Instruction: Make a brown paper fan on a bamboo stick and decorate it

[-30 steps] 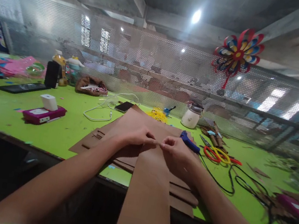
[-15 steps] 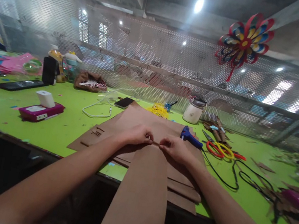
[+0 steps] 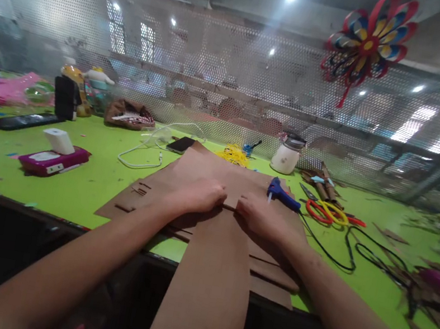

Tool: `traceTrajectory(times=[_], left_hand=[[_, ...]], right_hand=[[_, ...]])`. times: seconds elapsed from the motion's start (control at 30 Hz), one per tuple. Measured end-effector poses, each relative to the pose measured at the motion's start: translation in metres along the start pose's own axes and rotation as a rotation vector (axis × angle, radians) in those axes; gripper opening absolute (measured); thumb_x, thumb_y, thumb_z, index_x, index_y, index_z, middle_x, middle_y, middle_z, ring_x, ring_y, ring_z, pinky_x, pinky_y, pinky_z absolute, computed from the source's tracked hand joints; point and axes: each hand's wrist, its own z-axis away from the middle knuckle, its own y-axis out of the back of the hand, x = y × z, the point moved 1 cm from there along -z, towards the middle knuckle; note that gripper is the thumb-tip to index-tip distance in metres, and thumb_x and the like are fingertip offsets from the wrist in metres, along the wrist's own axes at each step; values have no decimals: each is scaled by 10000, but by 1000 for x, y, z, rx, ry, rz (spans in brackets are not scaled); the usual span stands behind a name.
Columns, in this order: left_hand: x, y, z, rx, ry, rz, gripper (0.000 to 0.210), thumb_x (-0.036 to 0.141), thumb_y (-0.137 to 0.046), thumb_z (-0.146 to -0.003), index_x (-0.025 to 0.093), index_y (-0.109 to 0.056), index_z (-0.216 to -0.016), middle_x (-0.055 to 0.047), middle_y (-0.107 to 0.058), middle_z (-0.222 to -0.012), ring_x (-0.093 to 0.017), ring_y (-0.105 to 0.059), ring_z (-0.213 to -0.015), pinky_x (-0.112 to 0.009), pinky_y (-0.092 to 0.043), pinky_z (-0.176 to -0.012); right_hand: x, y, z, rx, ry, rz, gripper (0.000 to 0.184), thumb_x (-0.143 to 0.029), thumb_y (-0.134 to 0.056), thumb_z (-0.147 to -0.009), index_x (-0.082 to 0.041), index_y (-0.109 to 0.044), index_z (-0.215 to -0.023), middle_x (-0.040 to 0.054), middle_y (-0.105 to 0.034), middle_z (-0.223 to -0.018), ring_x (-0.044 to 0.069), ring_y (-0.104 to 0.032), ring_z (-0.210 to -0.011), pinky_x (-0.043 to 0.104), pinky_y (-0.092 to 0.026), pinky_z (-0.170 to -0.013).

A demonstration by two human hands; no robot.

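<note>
A long strip of brown kraft paper (image 3: 212,276) runs from between my hands down over the table's front edge. Its far end is folded or rolled into a narrow edge. My left hand (image 3: 208,195) is closed on the left end of that edge, and my right hand (image 3: 252,209) is closed on the right end. The fingertips are curled under and partly hidden. Beneath both hands lies a stack of brown paper sheets (image 3: 202,167), with small rolled paper pieces (image 3: 141,189) on its left side. A blue glue gun (image 3: 283,194) rests at the stack's right edge.
Scissors with red and yellow handles (image 3: 328,211) and a black cord (image 3: 349,250) lie to the right. A purple box with a white charger (image 3: 55,158) sits left. Behind are a phone (image 3: 181,144), yellow shreds (image 3: 233,154), a white jar (image 3: 287,155) and a mesh screen (image 3: 219,73).
My fingers have curled further down onto the folded edge, from a raised pinch to knuckles over the paper. The view has shifted slightly; the strip stays between my hands.
</note>
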Motion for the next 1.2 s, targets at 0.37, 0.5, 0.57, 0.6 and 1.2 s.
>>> traceTrajectory(times=[0.37, 0.5, 0.57, 0.6, 1.2], left_hand=[[7, 5, 5, -26, -33, -78, 214, 116, -441, -789, 136, -653, -764, -91, -618, -774, -174, -555, -684, -270, -388, -626], [6, 11, 3, -8, 17, -32, 211, 183, -458, -813, 146, -665, -816, -90, -623, -806, -184, -566, -714, -275, -392, -634], [6, 14, 3, -2, 21, -35, 222, 203, -459, -821, 145, -673, -808, -91, -627, -801, -187, -571, -721, -281, -392, -641], [6, 15, 4, -4, 17, -43, 229, 203, -456, -824, 143, -674, -792, -91, -628, -796, -185, -570, -713, -282, -391, -640], [18, 5, 6, -8, -1, -175, 208, 102, -460, -781, 106, -664, -745, -107, -637, -736, -173, -572, -651, -271, -414, -611]], right_hand=[[-17, 0, 7, 41, 110, 300, 103, -98, -486, -858, -129, -581, -880, 82, -584, -877, 216, -476, -825, 305, -355, -676], [-18, 2, 8, 94, 73, 334, 93, -98, -493, -855, -137, -575, -841, 75, -561, -852, 209, -473, -812, 302, -339, -652], [-18, 2, 7, 119, 33, 327, 88, -101, -494, -855, -140, -570, -830, 68, -545, -845, 190, -470, -755, 296, -325, -619], [-17, 2, 7, 125, 11, 314, 86, -104, -493, -856, -142, -567, -834, 63, -540, -847, 176, -462, -710, 293, -315, -596], [-19, -2, 3, 33, 167, 312, 152, -173, -453, -896, -126, -597, -889, 96, -595, -850, 218, -474, -774, 325, -351, -664]])
